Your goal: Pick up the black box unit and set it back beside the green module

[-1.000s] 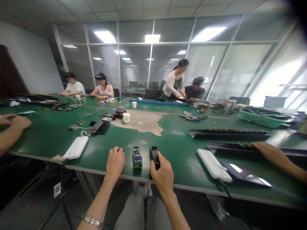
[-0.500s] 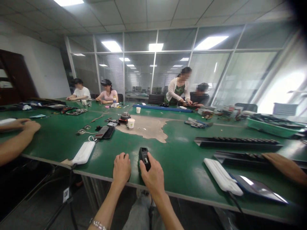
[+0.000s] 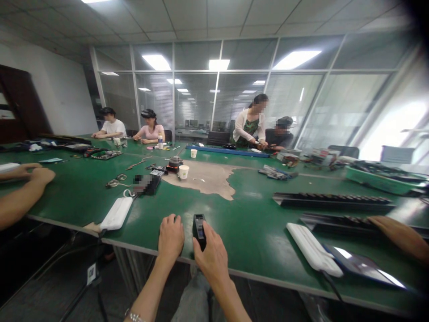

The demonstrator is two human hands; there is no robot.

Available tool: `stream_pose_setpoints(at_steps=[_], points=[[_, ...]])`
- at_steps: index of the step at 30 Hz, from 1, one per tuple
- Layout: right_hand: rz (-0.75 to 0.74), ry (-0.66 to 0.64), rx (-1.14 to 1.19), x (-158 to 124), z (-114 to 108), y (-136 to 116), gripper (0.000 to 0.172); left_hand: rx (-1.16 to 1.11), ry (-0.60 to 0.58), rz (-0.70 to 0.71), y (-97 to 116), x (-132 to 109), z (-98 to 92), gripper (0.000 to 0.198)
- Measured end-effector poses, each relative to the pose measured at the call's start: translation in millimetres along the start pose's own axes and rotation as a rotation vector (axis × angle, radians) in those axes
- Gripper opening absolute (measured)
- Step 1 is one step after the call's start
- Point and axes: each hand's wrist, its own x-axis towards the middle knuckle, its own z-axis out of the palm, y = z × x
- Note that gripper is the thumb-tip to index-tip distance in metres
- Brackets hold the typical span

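Note:
My right hand (image 3: 212,250) is closed around a small black box-shaped device (image 3: 199,222) near the table's front edge. The device has a recess in its top face; its lower part is hidden by my fingers and palm. Just to the left, my left hand (image 3: 170,235) rests on the green table (image 3: 248,232) with its fingers curled under. A bit of something dark shows at those fingertips, too small to name. A gap of bare table lies between the two hands.
A white power bank (image 3: 116,213) lies to the left, another white block (image 3: 313,248) beside a phone (image 3: 365,264) to the right. Ahead stands a paper cup (image 3: 183,172) on a brown sheet (image 3: 214,181). Black rails (image 3: 331,200) lie right; co-workers' arms (image 3: 25,192) reach in from both sides.
The black device in my right hand has tipped and come slightly nearer to me. My left hand stays in about the same place. The standing co-worker's hands have shifted slightly.

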Motion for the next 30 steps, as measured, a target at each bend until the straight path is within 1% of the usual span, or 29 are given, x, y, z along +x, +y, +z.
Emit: stream_pose_setpoints(at_steps=[5, 7, 11, 16, 19, 22, 25, 27, 30], points=[[-0.016, 0.062, 0.026, 1.1, 0.4, 0.5, 0.067, 0.036, -0.032, 0.006, 3.5, 3.0, -2.6, 0.032], [-0.031, 0.077, 0.034, 3.1, -0.6, -2.0, 0.066, 0.062, -0.065, 0.008, 5.5, 7.0, -5.0, 0.031], [-0.034, 0.048, 0.01, 2.6, 3.1, -4.9, 0.059, 0.085, -0.157, 0.009, 8.7, 16.5, -10.4, 0.025], [-0.026, 0.062, 0.003, -0.9, 12.7, -1.6, 0.05, 0.076, -0.055, -0.021, 11.5, 13.8, -10.1, 0.021], [-0.024, 0.08, 0.041, 1.4, 11.7, -2.6, 0.048, 0.067, -0.032, -0.031, 11.6, 10.0, -8.1, 0.02], [-0.03, 0.126, 0.1, 8.8, 2.1, -7.8, 0.048, 0.054, -0.033, -0.039, 10.5, 9.5, -7.7, 0.021], [-0.037, 0.18, 0.172, 19.3, -14.5, -9.7, 0.049, 0.047, -0.032, -0.038, 9.6, 10.2, -8.7, 0.022], [-0.037, 0.219, 0.202, 25.3, -26.1, -3.8, 0.048, 0.046, -0.032, -0.035, 9.5, 10.5, -9.2, 0.022], [-0.006, 0.267, 0.192, 29.0, -37.7, 18.8, 0.048, 0.05, -0.038, -0.03, 9.6, 10.8, -8.8, 0.023]])
